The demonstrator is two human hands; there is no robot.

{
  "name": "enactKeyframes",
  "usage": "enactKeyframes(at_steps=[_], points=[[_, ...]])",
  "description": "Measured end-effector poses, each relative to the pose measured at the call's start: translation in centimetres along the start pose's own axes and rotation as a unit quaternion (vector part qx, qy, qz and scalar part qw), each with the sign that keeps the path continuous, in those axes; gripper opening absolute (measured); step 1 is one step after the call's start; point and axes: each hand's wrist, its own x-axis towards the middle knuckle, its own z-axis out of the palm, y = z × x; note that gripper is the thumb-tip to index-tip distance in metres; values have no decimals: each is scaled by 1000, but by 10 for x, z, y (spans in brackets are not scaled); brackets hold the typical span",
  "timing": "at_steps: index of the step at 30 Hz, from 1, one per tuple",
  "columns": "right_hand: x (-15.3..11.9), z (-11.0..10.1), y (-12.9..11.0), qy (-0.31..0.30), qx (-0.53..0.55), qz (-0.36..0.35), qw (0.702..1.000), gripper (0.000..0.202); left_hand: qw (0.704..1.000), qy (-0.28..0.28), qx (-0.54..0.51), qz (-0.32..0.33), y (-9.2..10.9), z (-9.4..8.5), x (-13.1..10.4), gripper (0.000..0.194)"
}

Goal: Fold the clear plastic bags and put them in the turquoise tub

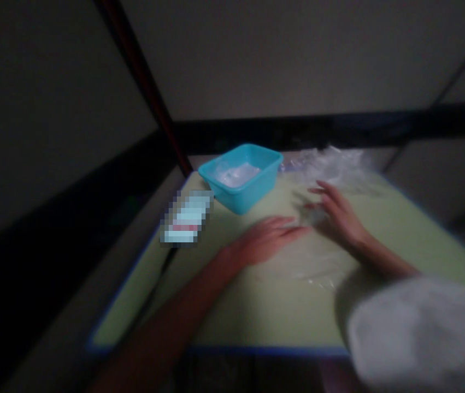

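My left hand point(267, 239) lies low over the table with its fingers stretched out to the right. Under and beside it is a thin clear plastic sheet or bag point(310, 265), whose outline is hard to make out. My right hand point(341, 214) is a little farther off to the right, fingers apart, with a bit of clear plastic near its fingertips. Whether the fingertips touch that plastic I cannot tell. Beyond my left hand stands a turquoise plastic basket point(246, 199) with clear or whitish plastic point(238, 174) inside.
Crumpled clear plastic point(333, 164) is heaped at the table's back right. A blurred-out phone-like screen point(187, 218) with a dark cable point(154, 289) sits at the left edge. The yellow-green table point(265, 322) has a blue rim and walls behind it. The picture is dim.
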Motion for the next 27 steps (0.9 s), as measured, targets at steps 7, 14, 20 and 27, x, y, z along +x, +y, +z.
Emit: enactKeyframes(at_steps=[7, 14, 20, 27], points=[[-3, -13, -25, -12, -311, -98, 945, 28, 999, 8, -8, -47, -3, -19, -14, 50], [-25, 13, -23, -222, -433, -203, 850, 47, 980, 54, -50, -184, 3, -28, -40, 48], [-39, 19, -2, -276, -434, -208, 832, 70, 982, 7, -74, -171, 15, -10, -47, 60], [-41, 9, 5, -273, -432, -205, 835, 75, 981, -53, -63, -174, 6, -12, -55, 63]])
